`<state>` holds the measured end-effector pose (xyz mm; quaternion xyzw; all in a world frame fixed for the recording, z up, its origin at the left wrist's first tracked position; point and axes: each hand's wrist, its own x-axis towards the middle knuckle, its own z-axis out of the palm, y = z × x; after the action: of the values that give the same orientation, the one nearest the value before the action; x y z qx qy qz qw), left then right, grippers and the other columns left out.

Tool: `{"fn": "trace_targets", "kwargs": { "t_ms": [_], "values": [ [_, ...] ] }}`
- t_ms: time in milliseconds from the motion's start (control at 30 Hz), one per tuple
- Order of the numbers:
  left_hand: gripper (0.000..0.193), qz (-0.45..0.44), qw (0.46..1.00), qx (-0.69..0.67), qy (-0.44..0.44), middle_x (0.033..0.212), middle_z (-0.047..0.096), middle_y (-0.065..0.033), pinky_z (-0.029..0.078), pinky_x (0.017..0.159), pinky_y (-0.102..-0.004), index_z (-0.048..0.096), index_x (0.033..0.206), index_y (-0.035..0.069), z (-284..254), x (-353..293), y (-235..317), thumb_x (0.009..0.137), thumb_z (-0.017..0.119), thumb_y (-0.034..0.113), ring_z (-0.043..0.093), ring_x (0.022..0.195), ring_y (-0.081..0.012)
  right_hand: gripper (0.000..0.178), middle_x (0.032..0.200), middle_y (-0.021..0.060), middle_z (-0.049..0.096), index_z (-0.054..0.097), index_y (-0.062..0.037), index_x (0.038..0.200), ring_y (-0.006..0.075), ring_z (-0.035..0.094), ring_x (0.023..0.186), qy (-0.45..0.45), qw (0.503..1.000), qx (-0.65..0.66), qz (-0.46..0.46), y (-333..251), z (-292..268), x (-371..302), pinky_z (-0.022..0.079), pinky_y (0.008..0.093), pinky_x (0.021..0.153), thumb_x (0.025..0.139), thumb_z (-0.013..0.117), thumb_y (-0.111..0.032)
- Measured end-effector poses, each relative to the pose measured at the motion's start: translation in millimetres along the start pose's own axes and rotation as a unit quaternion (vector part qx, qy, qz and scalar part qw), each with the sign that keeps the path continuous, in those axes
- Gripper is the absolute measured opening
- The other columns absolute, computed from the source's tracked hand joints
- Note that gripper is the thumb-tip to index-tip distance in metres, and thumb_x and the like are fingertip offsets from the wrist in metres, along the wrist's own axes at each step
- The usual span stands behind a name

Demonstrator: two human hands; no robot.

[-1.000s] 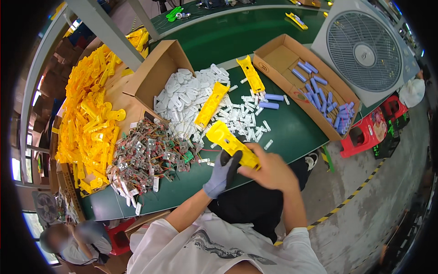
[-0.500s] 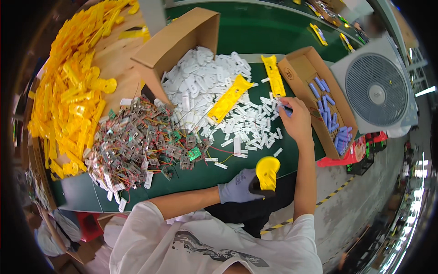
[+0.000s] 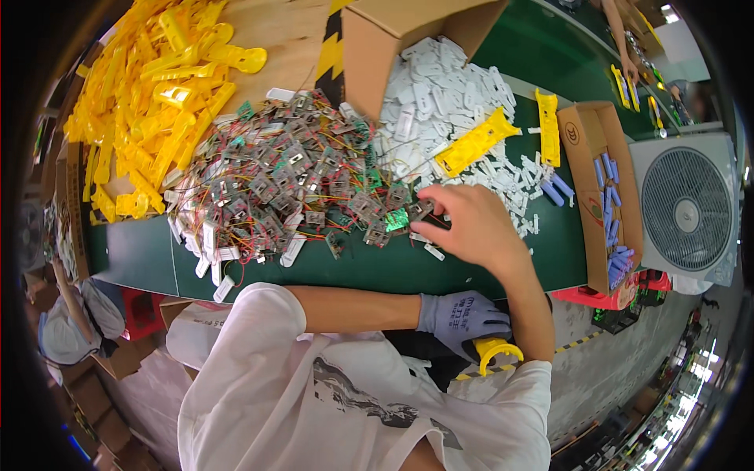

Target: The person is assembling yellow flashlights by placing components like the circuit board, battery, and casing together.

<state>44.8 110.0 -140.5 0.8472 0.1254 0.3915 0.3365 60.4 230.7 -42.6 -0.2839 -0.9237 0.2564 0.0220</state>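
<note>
My left hand (image 3: 463, 322), in a grey glove, is closed round a yellow plastic housing (image 3: 496, 351) near my body, its curved end sticking out. My bare right hand (image 3: 475, 224) is over the right edge of a heap of small wired modules (image 3: 290, 177). Its thumb and forefinger are apart, on either side of a dark grey module (image 3: 422, 210); a firm grip on it does not show. Beside that module lies a green circuit board (image 3: 397, 219). Two purple-blue cylindrical battery cells (image 3: 557, 189) lie on the green table, right of the small white parts (image 3: 510, 177).
Yellow housings (image 3: 177, 94) are heaped at the far left. An open carton (image 3: 424, 20) stands behind white plastic covers (image 3: 436, 90). Two yellow shells (image 3: 479, 141) (image 3: 548, 129) lie further right. A cardboard box (image 3: 585, 149) of cells stands by a fan (image 3: 686, 216). Another person's arm (image 3: 616, 35) shows far right.
My right hand has moved left from the upright yellow shell to the module heap, and two cells now lie near where it was. My left hand has shifted right and tilted the housing. The view has turned.
</note>
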Motion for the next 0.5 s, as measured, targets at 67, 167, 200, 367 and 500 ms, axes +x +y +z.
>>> {"fn": "trace_targets", "kwargs": {
  "t_ms": [67,167,200,367,500],
  "values": [
    [0.072,-0.046,0.997,-0.012,0.053,0.111,0.058,-0.0163,0.049,0.083,-0.0424,0.055,0.114,0.002,0.5,-4.5,-1.0,0.063,0.078,0.048,0.059,0.097,-0.0329,0.038,0.078,0.0065,0.066,0.063,-0.0087,0.106,0.0278,0.062,0.069,0.031,0.997,-0.058,-0.039,-0.4,18.5,-2.7,0.048,0.0367,0.065,0.076,0.074,-0.028],
    [0.068,-0.026,0.994,-0.044,0.098,0.111,0.057,-0.0170,0.048,0.085,-0.0428,0.055,0.112,0.002,6.4,-3.2,-0.4,0.064,0.078,0.044,0.058,0.099,-0.0336,0.036,0.080,0.0098,0.066,0.064,-0.0085,0.105,0.0280,0.063,0.070,0.072,0.997,0.011,-0.018,-4.5,10.7,-15.3,0.048,0.0389,0.066,0.076,0.073,-0.028],
    [0.066,-0.025,0.993,-0.047,0.108,0.108,0.057,-0.0167,0.048,0.082,-0.0426,0.055,0.110,0.002,5.3,-7.7,-1.3,0.064,0.077,0.043,0.058,0.097,-0.0340,0.034,0.079,0.0108,0.066,0.064,-0.0083,0.104,0.0283,0.064,0.069,0.070,0.994,0.085,-0.002,-11.0,3.7,-17.9,0.048,0.0399,0.065,0.077,0.073,-0.028],
    [0.053,0.059,0.991,-0.023,0.114,0.095,0.057,-0.0149,0.048,0.073,-0.0421,0.055,0.101,0.003,5.8,3.4,3.5,0.067,0.075,0.038,0.058,0.085,-0.0346,0.025,0.065,0.0086,0.066,0.065,-0.0064,0.082,0.0273,0.063,0.057,0.179,0.942,-0.129,0.252,13.0,15.0,-64.1,0.048,0.0382,0.055,0.080,0.071,-0.031],
    [0.056,0.059,0.988,-0.053,0.129,0.097,0.057,-0.0163,0.048,0.073,-0.0424,0.054,0.104,0.001,10.2,-0.5,-3.3,0.069,0.075,0.039,0.059,0.086,-0.0354,0.027,0.062,0.0083,0.065,0.063,-0.0049,0.073,0.0264,0.064,0.056,0.102,0.947,-0.036,0.301,11.8,25.0,-58.9,0.047,0.0363,0.055,0.078,0.072,-0.030]
  ]
}}
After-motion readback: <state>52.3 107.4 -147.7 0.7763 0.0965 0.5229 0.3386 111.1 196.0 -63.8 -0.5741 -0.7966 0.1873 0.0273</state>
